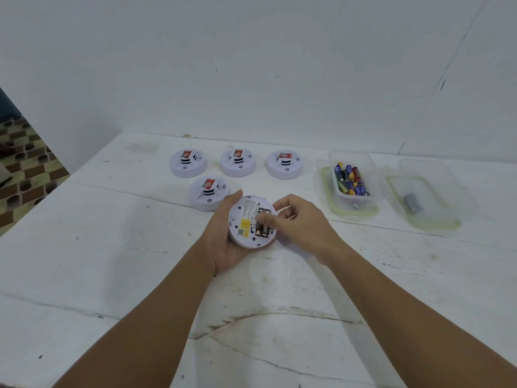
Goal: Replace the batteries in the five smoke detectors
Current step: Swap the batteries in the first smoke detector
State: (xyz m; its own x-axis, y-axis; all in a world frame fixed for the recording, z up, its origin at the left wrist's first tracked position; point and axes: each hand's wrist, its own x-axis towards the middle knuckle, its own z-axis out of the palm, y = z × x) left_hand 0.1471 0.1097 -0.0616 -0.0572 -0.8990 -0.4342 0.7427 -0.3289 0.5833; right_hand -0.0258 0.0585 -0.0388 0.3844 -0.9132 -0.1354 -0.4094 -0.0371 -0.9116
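Smoke detector [249, 224], white, round, lying back-up with battery bay showing.
The left hand [223, 242] is cradling it above the table [112, 261], fingers curled round its rim; the right hand [296, 219] is touching a fingertip to the dark batteries [263, 229].

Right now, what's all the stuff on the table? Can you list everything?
Smoke detectors on table: four, white, far side.
Held smoke detector: one, white, underside up, dark batteries inside.
Battery tub: one, clear, right, many coloured batteries.
Second tub: one, clear, far right, one grey battery.
Table: one, white, scuffed.
Left hand: holds the detector.
Right hand: finger on the batteries.
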